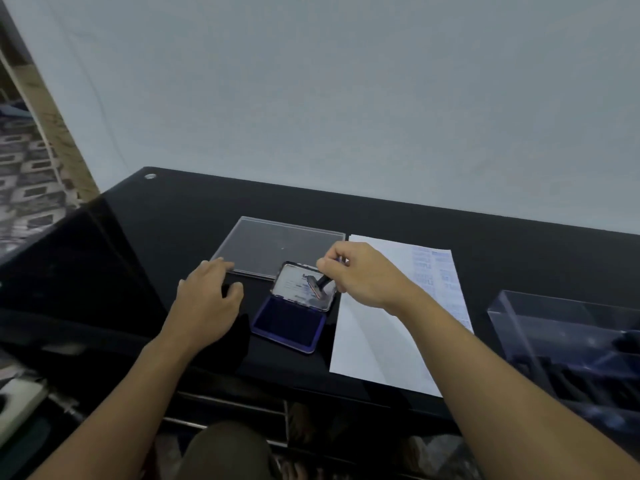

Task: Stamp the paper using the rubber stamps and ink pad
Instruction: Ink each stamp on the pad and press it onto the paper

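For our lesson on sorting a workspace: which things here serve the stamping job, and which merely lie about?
In use:
- rubber stamp in the right hand
- open ink pad
- paper, already stamped along its right side

Lying about:
- clear flat lid
- clear box at right
- left hand resting on the table

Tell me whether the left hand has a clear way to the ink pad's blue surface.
Probably yes: the left hand rests on the table just left of the open ink pad, nothing between; the right hand holds its stamp over the lid.
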A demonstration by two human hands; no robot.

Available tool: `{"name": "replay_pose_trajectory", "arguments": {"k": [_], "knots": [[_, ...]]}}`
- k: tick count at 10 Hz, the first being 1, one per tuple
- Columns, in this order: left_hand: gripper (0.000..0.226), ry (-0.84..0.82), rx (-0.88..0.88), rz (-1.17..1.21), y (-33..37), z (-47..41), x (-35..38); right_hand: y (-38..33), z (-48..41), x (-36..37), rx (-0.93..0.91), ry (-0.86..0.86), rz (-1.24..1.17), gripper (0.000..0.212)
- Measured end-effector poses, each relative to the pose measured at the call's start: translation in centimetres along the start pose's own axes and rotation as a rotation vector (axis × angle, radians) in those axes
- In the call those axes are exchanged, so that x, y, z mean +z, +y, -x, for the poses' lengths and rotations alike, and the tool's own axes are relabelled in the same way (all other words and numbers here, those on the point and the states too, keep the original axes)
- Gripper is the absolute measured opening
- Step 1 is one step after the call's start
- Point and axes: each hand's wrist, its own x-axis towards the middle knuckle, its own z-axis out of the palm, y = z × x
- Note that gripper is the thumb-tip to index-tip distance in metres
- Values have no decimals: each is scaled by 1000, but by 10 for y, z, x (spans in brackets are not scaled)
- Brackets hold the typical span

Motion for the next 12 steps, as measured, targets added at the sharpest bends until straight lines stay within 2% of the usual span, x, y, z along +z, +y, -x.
{"name": "replay_pose_trajectory", "arguments": {"k": [1, 2, 3, 5, 7, 9, 12], "knots": [[38, -1, -7, -27, -15, 5, 7, -9, -7, 14, 53, -62, -54, 14], [41, 0, 3, -68, -24, 10, 17, -15, -12, 23, 63, -149, 60, 17], [43, 19, 29, -114, -29, 12, 23, -20, -15, 33, 41, -173, 201, 32], [44, 36, 34, -143, -28, 14, 25, -25, -20, 46, 21, -42, 166, 16], [43, 53, 33, -156, -25, 16, 25, -25, -22, 62, -55, -49, 354, 24], [43, 57, 32, -171, -25, 17, 25, -27, -23, 73, -116, -65, 412, 26], [44, 57, 37, -187, -26, 17, 26, -22, -18, 92, -245, -25, 701, 19]]}}
